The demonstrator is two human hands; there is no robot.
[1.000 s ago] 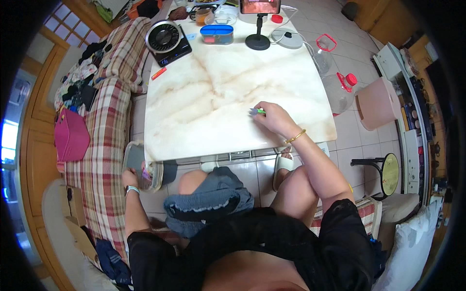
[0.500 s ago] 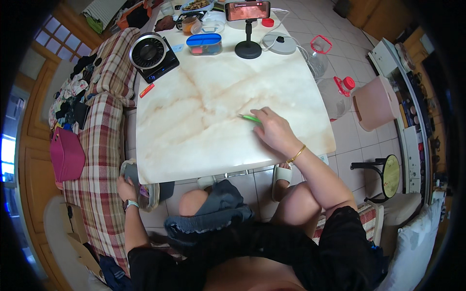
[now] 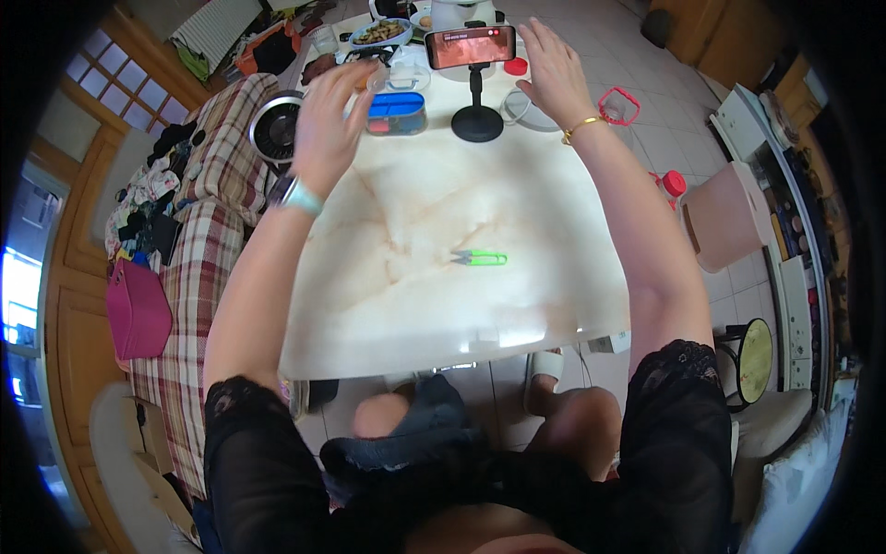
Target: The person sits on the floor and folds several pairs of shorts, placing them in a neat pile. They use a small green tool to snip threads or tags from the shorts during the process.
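Both my arms stretch forward over the marble-patterned table (image 3: 406, 305). Raised at the far left, my left hand (image 3: 330, 129) is somewhat blurred, fingers apart, with nothing in it; it partly covers a round black fan-like device (image 3: 275, 129). My right hand (image 3: 556, 78) is open too, its fingers extended beside the right edge of a phone (image 3: 471, 46) on a black stand (image 3: 477, 124). I cannot tell whether it touches the phone. Green-handled thread snips (image 3: 484, 258) lie on the table between my forearms, blades pointing left.
A blue-lidded container (image 3: 397, 113) stands left of the phone stand, with a plate of food (image 3: 380, 33) farther back. Right of the table are a red-capped jug (image 3: 673, 185) and a pink bin (image 3: 726, 219). A plaid sofa (image 3: 198, 277) runs along the left.
My right hand has let go of the snips and moved up beside the phone. My left hand has risen from beside the sofa to the table's far left. The view has shifted slightly.
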